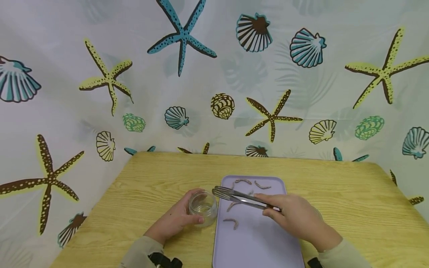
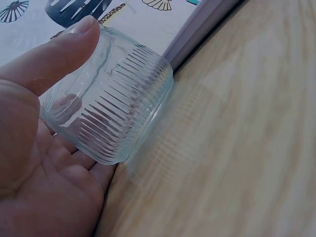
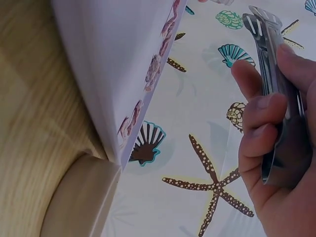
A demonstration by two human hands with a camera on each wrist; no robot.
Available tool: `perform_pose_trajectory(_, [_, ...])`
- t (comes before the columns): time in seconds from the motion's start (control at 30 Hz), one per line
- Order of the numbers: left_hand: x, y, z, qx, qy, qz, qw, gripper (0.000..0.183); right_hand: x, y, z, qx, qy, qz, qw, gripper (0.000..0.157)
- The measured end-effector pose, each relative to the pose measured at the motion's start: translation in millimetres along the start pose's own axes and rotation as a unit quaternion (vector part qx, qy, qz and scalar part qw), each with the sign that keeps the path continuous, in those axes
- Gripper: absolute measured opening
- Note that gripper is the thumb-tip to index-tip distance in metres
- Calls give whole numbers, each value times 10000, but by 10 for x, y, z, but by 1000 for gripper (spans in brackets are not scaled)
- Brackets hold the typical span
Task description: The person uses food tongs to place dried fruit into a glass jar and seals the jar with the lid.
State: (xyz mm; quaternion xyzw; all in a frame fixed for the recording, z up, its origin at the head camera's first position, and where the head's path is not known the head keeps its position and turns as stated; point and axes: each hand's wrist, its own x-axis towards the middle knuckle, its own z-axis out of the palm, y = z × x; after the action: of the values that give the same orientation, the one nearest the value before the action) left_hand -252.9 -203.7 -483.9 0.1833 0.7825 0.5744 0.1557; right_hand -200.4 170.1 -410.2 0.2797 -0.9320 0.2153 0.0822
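My left hand (image 1: 179, 217) holds a clear glass jar (image 1: 208, 217) beside the tray's left edge, thumb near the rim and fingers round the far side. Ribbed sides show on the jar (image 2: 116, 103) in the left wrist view, its base low over the wooden surface. My right hand (image 1: 299, 217) grips metal tongs (image 1: 223, 192) with slotted tips, which reach left over the tray to near the jar's mouth. Nothing shows between the tips. Several thin, curled, brownish-pink pieces (image 1: 243, 181) lie on the lavender tray (image 1: 254, 245), mostly in its far half.
The wooden table (image 1: 161, 171) extends on both sides of the tray. A tan, rounded object (image 3: 81, 197) stands against the tray in the right wrist view; my right hand mostly hides it in the head view. A cloth (image 1: 207, 82) printed with shells and starfish hangs behind.
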Motion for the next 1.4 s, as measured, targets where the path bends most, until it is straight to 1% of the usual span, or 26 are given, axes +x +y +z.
perform_pose_trajectory(0.13, [-3,-1,4,-32,5,0,10000,83,-23,54,6,-38,119,-60,9999,47])
perform_pose_trajectory(0.23, [-5,11,8,-55,37,-39,10000,85,-49,98,2,-47,107,-86,9999,48])
perform_pose_trajectory(0.6, [-17,40,7,0,62,-98,9999,83,-139,202,-75,114,-317,103,9994,48])
perform_pose_trajectory(0.83, [-23,39,6,26,49,-109,9999,83,-160,240,-84,81,-528,19,9986,48])
perform_pose_trajectory(1.03, [-21,33,10,57,68,-142,9999,85,-166,257,-81,212,-688,-1,9974,47])
perform_pose_trajectory(1.23, [-21,46,6,-58,41,-148,9999,83,-153,252,-76,291,-932,1,9952,45])
perform_pose_trajectory(1.4, [-31,57,0,-58,19,-164,9998,82,-151,241,-29,353,-1062,-189,9935,45])
